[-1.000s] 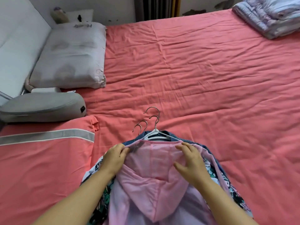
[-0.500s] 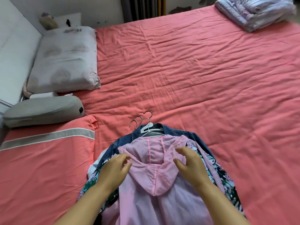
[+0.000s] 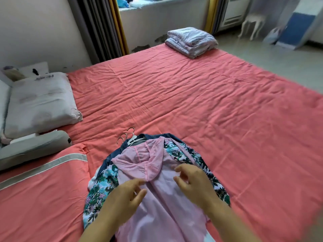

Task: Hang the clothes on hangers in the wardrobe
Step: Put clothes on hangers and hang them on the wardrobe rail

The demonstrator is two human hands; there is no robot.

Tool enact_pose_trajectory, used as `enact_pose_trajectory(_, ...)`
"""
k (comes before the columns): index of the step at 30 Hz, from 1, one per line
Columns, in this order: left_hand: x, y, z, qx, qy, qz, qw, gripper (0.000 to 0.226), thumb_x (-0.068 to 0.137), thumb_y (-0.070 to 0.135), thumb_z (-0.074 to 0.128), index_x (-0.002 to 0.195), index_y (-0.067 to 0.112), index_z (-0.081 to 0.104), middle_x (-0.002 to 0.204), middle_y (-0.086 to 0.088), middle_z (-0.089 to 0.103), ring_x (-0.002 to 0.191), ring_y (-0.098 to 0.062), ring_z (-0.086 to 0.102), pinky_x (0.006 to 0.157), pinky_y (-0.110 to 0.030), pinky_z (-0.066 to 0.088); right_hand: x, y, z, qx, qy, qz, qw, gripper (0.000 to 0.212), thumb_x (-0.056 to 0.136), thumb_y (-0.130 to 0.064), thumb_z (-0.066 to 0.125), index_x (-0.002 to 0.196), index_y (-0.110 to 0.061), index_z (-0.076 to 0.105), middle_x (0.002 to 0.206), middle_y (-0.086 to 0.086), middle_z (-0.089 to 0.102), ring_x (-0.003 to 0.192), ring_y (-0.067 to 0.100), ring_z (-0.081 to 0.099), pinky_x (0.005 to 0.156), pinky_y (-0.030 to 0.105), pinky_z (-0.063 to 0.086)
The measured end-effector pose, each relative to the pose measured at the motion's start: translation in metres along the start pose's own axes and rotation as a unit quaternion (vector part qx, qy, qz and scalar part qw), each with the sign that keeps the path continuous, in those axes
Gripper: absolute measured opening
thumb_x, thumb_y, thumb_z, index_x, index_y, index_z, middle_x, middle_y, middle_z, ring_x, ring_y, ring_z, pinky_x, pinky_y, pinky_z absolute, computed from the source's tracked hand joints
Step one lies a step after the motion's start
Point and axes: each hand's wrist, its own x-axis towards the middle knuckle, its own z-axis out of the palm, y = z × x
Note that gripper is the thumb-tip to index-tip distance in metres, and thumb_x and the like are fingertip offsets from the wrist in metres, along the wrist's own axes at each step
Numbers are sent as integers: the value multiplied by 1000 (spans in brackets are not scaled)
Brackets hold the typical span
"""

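Observation:
A pink hooded jacket [image 3: 157, 198] lies on top of a stack of clothes on the bed. Under it show a floral garment [image 3: 99, 193] and a denim jacket [image 3: 124, 147]. Several metal hanger hooks [image 3: 126, 137] stick out at the far end of the stack. My left hand [image 3: 124, 198] hovers over the pink jacket's left side with loosely bent fingers, holding nothing. Just below the hood, my right hand [image 3: 194, 184] hangs above the jacket with relaxed, slightly curled fingers, also without a hold. No wardrobe is in view.
The clothes lie on a wide bed with a coral-red sheet [image 3: 192, 110]. A grey-white pillow [image 3: 40, 102] and a grey bolster [image 3: 33, 147] sit at the left. A folded striped quilt [image 3: 191, 41] rests at the far corner. Floor and a white stool [image 3: 252, 25] lie beyond.
Both hands let go of the pink jacket's hood edge and drew back toward me. The hood now lies flat. The view has tilted up and to the right.

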Motion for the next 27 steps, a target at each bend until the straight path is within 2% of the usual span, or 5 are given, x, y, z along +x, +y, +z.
enact_pose_trajectory(6, -63, 60, 7, 50, -29, 144, 988, 33, 90, 45, 45, 118, 34, 58, 93, 19, 60, 88, -8, 60, 76, -25, 45, -129, -31, -55, -77, 69, 48, 993, 33, 73, -34, 50, 95, -15, 65, 79, -1, 61, 80, 20, 56, 71, 30, 40)
enact_pose_trajectory(10, -98, 106, 19, 75, -34, 249, 965, 43, 87, 49, 35, 121, 35, 57, 107, 12, 65, 96, -12, 62, 78, -28, 48, -225, -49, -90, -116, 143, 98, 978, 33, 76, -38, 50, 102, -22, 64, 86, -9, 60, 87, 14, 55, 76, 26, 39)
enact_pose_trajectory(15, -150, 180, 40, 34, -79, 389, 917, 33, 78, 50, 42, 90, 32, 67, 71, 18, 65, 54, -1, 56, 44, -19, 44, -340, -70, -128, -122, 265, 177, 940, 29, 76, -40, 57, 99, -25, 67, 85, -10, 63, 79, 7, 57, 75, 26, 48)
enact_pose_trajectory(22, -231, 269, 81, -19, -138, 525, 840, 66, 69, 66, 17, 113, 39, 59, 86, 20, 60, 80, -5, 59, 67, -17, 41, -497, -106, -149, -165, 408, 248, 863, 32, 71, -48, 53, 101, -37, 53, 71, -13, 56, 72, 3, 54, 66, 9, 39)
enact_pose_trajectory(27, -322, 335, 114, -57, -201, 601, 771, 39, 77, 60, 38, 108, 43, 53, 64, 34, 50, 59, 15, 49, 55, -11, 39, -621, -142, -151, -214, 476, 300, 799, 30, 69, -44, 58, 97, -36, 56, 73, -15, 57, 66, -5, 52, 66, 4, 40)
